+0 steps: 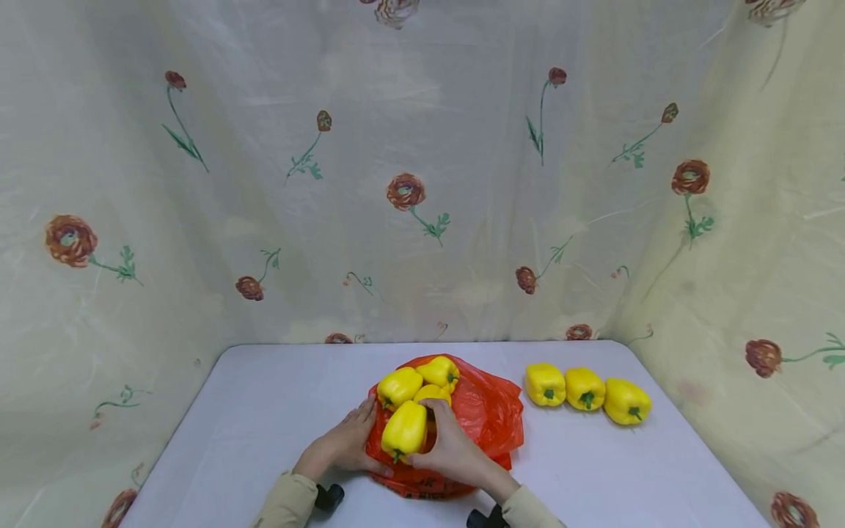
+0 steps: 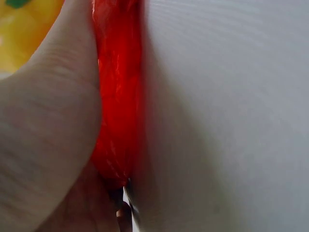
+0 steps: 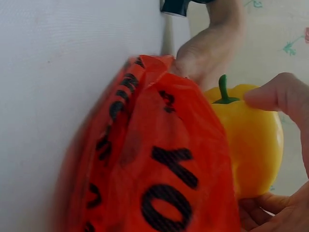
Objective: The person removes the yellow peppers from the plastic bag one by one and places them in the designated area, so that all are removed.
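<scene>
A red plastic bag [image 1: 488, 411] with black print lies spread on the white table, and several yellow bell peppers [image 1: 399, 387] sit on or in it. My right hand [image 1: 452, 449] grips the nearest yellow bell pepper [image 1: 404, 431], thumb near its green stem and fingers on the far side. In the right wrist view that pepper [image 3: 256, 150] shows beside the printed bag [image 3: 178, 145]. My left hand [image 1: 346, 444] rests against the bag's left edge, fingers extended and thumb across its front. The left wrist view shows the bag [image 2: 118, 87] alongside this hand [image 2: 48, 116].
Three more yellow bell peppers [image 1: 584, 389] stand in a row on the table [image 1: 264, 411], right of the bag. A flower-patterned curtain [image 1: 475, 220] hangs behind the table and along its sides. Dark devices [image 1: 328, 499] are worn at both wrists.
</scene>
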A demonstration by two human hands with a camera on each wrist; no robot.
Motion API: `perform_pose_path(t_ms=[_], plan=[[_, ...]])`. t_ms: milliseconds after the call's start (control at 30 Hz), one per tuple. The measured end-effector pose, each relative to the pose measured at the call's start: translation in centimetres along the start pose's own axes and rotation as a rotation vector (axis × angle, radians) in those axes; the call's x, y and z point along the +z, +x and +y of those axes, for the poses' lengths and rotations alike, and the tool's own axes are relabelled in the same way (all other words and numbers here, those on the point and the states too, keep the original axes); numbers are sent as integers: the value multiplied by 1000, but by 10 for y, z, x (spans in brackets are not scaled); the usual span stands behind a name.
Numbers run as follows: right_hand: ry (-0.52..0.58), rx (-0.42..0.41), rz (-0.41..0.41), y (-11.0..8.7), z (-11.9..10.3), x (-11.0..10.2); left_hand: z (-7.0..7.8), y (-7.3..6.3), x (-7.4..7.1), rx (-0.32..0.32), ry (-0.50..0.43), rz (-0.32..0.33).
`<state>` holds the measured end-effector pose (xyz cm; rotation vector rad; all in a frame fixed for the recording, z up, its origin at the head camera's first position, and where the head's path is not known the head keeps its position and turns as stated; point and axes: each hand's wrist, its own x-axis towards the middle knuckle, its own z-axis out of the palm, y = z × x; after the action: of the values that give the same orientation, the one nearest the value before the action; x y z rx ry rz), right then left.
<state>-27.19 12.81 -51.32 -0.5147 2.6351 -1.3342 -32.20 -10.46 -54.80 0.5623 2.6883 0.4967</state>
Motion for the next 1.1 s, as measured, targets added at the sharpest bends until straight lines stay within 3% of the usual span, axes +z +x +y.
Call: perform_pose_path(t_ms=[567, 833, 1100], plan=[[113, -1, 77, -20, -8, -55, -2, -1, 1, 3, -2, 2], [105, 79, 136, -36, 10, -91, 1, -3, 0, -3, -10, -10], [52, 37, 170, -59, 40, -134, -1, 0, 2, -15, -2, -12]])
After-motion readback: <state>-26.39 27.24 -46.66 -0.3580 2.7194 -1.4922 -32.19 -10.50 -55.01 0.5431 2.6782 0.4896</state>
